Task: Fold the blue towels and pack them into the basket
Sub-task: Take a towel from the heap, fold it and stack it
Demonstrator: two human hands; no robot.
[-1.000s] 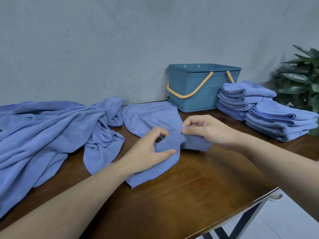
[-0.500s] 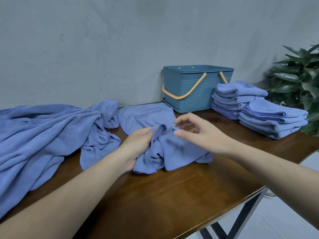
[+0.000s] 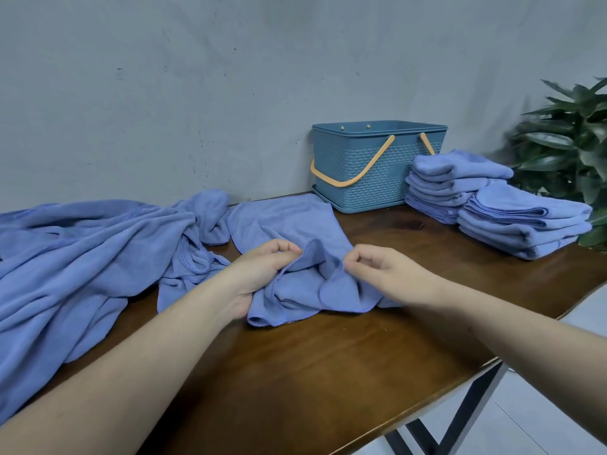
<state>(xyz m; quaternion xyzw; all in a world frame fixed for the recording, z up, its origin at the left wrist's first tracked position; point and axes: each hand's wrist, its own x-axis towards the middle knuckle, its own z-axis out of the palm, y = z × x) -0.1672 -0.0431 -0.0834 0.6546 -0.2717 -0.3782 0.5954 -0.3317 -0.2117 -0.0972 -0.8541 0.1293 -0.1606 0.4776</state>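
Observation:
A crumpled blue towel (image 3: 295,290) lies mid-table on the brown wooden table (image 3: 328,372). My left hand (image 3: 262,267) grips its bunched left edge. My right hand (image 3: 384,270) pinches the towel's rim on the right with curled fingers. Behind them a flat blue towel (image 3: 279,218) is spread out. A heap of unfolded blue towels (image 3: 82,257) covers the table's left side. The blue woven basket (image 3: 377,172) with orange handles stands at the back against the wall. Two stacks of folded towels (image 3: 456,182) (image 3: 522,224) sit to its right.
A grey wall runs along the table's far side. A green potted plant (image 3: 571,142) stands at the far right behind the stacks. The table's front-right edge drops to a pale floor, with a black metal leg (image 3: 460,415) below.
The towel has gone from partly spread to bunched up between my hands. My left hand gathered its left edge, and my right hand moved from hovering above it to pinching its rim.

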